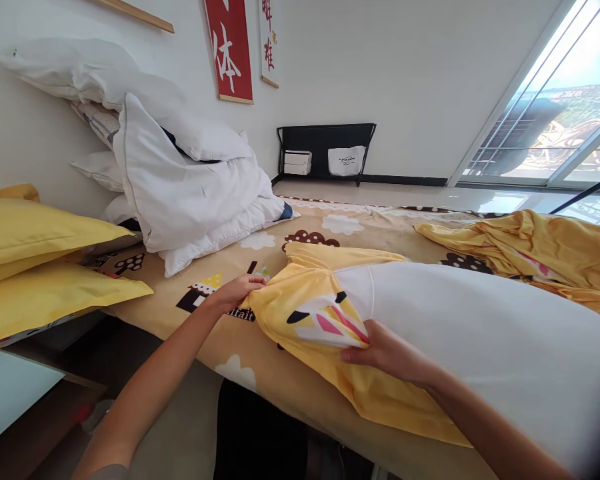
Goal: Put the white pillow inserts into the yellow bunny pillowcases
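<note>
Yellow cover (pixel 275 297) on patterned bed sheet (pixel 205 347), sheathing near end of plump white pillow (pixel 480 313). Left hand (pixel 237 293): fingers pinching cover's corner. Right hand (pixel 387 352): fingers closed on cover's printed fabric. Step looks like working pillow into cover; next move seems to call for firm corner hold, fabric drawn farther along pillow.

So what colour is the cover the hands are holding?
The cover is yellow with black, white and pink markings, seen in the head view.
</note>
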The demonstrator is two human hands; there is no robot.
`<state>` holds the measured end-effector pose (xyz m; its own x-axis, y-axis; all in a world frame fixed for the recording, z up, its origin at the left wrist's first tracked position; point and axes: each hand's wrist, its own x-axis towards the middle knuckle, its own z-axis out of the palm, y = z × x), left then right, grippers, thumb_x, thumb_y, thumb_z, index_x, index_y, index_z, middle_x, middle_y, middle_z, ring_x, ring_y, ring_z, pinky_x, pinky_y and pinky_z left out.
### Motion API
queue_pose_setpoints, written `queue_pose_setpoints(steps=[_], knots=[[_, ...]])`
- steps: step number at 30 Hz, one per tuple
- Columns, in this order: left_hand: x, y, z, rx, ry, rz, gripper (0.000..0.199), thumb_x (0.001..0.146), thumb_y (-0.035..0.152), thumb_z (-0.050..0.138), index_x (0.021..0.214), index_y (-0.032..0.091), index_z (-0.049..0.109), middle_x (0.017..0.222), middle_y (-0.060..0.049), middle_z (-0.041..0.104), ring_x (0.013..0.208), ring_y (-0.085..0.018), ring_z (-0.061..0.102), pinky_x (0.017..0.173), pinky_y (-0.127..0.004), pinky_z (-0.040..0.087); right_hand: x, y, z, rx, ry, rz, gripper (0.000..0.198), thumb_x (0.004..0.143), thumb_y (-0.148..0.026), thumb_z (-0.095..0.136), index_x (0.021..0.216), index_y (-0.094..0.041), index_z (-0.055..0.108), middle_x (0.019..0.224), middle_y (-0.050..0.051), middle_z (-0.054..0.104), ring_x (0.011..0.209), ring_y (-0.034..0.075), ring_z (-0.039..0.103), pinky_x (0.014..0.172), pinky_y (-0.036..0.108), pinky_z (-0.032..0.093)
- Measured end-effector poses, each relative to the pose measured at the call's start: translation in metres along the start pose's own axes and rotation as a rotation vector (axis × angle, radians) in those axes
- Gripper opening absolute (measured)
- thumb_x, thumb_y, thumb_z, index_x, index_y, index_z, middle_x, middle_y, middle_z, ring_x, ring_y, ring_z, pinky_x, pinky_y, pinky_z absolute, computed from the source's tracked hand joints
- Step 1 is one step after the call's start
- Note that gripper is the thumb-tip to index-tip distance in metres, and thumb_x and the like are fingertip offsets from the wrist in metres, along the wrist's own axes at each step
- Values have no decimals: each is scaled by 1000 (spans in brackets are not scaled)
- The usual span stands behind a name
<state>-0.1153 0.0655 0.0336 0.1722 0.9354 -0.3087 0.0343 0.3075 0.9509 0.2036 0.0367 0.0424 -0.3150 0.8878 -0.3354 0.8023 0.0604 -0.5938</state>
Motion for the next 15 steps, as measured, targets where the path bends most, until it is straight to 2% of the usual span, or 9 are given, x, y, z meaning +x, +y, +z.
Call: queue_pose_setpoints(steps=[3,8,12,15], knots=[[3,0,-1,-83,93,73,21,60,28,74,69,14,61,67,-1,63,58,-11,55,53,-20,40,-6,9,-4,219,11,15,47,60,-59,68,80,-21,52,86,3,60,82,21,55,69,31,45],[12,3,-12,-100,227,141,18,60,27,71,60,14,57,53,4,54,47,-7,47,46,-18,34,-9,20,-2,407,-21,-17,36,61,-46,70,82,-20,56,85,3,63,82,22,57,64,30,45],[14,-2,-21,-128,277,161,19,61,28,65,55,16,51,49,5,50,44,-7,45,45,-19,35,-12,26,-4,283,-74,43,32,62,-40,69,81,-19,55,83,3,63,78,21,57,63,29,44],[12,-14,-17,-149,308,164,18,60,30,64,59,17,51,51,5,51,47,-9,47,48,-20,38,-17,24,-6,123,-61,15,27,62,-39,68,72,-20,53,76,2,61,72,20,55,60,29,43]])
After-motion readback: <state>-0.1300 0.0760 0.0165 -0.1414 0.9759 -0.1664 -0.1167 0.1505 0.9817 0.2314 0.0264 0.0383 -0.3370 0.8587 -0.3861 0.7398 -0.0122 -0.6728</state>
